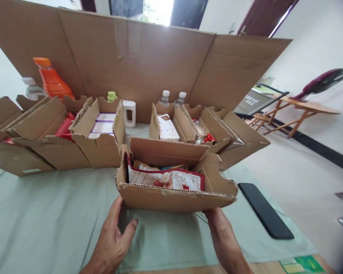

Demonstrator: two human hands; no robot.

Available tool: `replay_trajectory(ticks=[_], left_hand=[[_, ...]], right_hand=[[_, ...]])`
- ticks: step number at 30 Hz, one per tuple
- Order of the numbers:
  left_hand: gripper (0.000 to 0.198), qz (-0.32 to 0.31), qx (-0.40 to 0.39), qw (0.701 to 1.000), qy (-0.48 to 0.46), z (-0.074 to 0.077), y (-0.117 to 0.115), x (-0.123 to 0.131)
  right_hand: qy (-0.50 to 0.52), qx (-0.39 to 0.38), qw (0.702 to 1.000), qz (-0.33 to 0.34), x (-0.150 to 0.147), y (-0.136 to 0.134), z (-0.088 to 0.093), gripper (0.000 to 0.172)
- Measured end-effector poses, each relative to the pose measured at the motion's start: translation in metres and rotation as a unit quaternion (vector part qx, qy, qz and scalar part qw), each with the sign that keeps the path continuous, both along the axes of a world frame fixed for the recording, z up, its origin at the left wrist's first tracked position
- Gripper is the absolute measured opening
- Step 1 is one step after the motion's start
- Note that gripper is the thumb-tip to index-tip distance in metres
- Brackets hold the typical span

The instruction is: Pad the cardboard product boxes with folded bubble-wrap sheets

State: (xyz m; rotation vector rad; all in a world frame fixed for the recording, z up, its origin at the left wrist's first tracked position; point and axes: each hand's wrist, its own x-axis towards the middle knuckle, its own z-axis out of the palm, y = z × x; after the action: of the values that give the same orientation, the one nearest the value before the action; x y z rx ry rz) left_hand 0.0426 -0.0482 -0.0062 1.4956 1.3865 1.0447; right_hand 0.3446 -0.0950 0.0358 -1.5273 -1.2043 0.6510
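In front of me a cardboard box [177,199] is held between both hands, with a shadow on the cloth below it. It contains a red-edged printed packet [165,179] and other packets partly hidden behind. My left hand [114,232] has its fingers at the box's lower left corner, their tips hidden, while its thumb sticks out clear of the cardboard. At the lower right, my right hand [220,226] reaches under the box; its fingers are mostly hidden by it.
Several open cardboard bins, including one with white packs [103,123] and one with a white carton [167,127], line a tall cardboard screen [165,57]. An orange bottle [53,80] and white jug [129,114] stand behind. A black phone [265,210] lies right on the green cloth [60,213].
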Motion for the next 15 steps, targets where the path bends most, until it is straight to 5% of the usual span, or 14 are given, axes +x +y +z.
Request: replay_trajectory(ticks=[11,15], left_hand=[[0.081,-0.11,-0.003,0.994,-0.027,0.01,-0.003,0.014],[0.077,-0.115,-0.012,0.992,-0.049,0.011,-0.002,0.013]], right_hand=[[0.049,0.063,0.996,-0.033,0.006,-0.002,-0.014,0.063],[0.059,0.013,0.995,-0.076,0.006,-0.011,-0.025,0.058]])
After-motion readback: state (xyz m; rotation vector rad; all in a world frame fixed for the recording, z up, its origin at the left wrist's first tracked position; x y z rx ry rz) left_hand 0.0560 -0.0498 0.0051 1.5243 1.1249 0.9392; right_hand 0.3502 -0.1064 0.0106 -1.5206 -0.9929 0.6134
